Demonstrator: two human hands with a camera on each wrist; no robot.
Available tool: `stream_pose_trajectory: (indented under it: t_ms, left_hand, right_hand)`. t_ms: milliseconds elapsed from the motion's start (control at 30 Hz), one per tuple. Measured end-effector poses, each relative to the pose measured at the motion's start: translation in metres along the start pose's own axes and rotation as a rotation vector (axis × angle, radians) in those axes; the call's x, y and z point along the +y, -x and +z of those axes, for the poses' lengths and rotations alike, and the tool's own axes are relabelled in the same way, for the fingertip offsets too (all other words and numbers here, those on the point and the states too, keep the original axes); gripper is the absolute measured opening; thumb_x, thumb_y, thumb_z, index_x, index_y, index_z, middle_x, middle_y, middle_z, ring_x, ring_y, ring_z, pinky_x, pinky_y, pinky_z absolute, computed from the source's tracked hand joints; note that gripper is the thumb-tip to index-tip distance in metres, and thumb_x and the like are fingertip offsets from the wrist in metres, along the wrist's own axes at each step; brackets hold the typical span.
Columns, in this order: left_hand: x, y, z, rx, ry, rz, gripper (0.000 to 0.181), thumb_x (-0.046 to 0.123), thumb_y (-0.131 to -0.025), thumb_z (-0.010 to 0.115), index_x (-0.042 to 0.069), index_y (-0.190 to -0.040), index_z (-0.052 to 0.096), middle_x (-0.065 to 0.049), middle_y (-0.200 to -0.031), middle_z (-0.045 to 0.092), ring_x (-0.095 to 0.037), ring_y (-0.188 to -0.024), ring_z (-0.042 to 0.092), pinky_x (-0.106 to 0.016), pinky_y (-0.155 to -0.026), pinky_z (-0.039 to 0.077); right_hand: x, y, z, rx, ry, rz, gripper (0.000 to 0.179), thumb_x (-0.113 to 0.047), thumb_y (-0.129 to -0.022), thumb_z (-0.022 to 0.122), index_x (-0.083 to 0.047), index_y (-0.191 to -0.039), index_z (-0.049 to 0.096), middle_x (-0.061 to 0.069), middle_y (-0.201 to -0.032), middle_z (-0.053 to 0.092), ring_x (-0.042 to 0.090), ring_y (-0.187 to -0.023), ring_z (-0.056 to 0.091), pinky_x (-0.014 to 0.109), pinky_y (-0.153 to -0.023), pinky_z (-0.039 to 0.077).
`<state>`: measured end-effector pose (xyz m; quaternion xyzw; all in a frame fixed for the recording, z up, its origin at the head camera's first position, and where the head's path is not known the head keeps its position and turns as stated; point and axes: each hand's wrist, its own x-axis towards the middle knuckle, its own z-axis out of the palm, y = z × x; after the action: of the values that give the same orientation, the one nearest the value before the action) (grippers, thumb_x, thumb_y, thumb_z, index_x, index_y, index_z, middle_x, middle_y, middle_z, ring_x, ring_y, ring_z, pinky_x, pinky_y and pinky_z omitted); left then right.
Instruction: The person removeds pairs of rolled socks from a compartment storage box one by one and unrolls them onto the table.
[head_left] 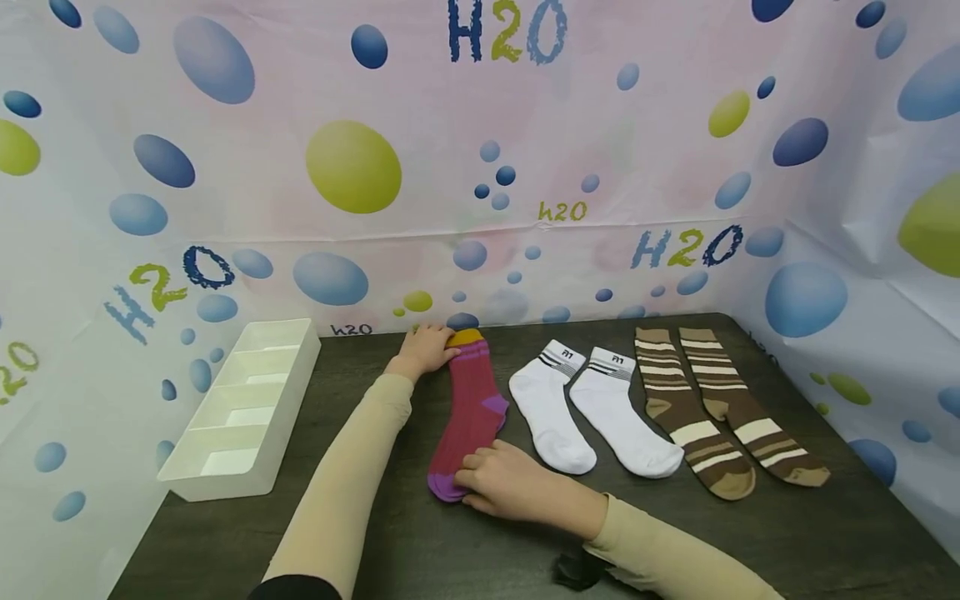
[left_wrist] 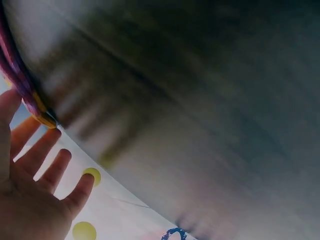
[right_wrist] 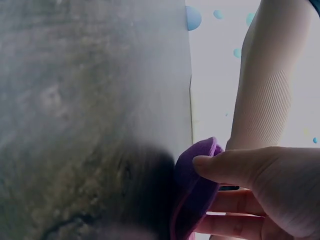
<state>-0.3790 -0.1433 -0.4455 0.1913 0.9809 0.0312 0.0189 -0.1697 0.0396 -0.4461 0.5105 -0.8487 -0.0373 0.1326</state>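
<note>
A red sock (head_left: 476,400) with a yellow cuff and purple heel and toe lies lengthwise on the dark table. At its far end my left hand (head_left: 426,347) pinches the cuff edge. The left wrist view shows the thumb and forefinger of the left hand (left_wrist: 40,185) at the yellow and purple cuff (left_wrist: 37,107), the other fingers spread. My right hand (head_left: 517,485) holds the near end. In the right wrist view its thumb lies over the purple toe (right_wrist: 197,165), with fingers underneath. Two white ankle socks (head_left: 553,408) lie just right of the red one.
Two brown striped socks (head_left: 693,417) lie farther right on the table (head_left: 450,550). A white tray with several compartments (head_left: 281,417) stands at the left. Behind and along the sides hangs a printed sheet (head_left: 450,108). A small black item (head_left: 577,572) sits below the right wrist.
</note>
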Motion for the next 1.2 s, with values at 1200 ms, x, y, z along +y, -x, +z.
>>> stream_pose_trajectory:
  t_ms: [1200]
  left_hand:
    - [0.002, 0.0, 0.004, 0.26, -0.03, 0.212, 0.013, 0.018, -0.097, 0.06, 0.018, -0.109, 0.065, -0.006, -0.106, 0.062, -0.029, -0.103, 0.057, -0.047, -0.085, 0.048]
  right_hand:
    - [0.012, 0.002, 0.001, -0.012, -0.245, 0.031, 0.015, -0.022, -0.096, 0.06, -0.02, -0.105, 0.072, -0.009, -0.095, 0.074, 0.002, -0.087, 0.069, 0.023, -0.076, 0.054]
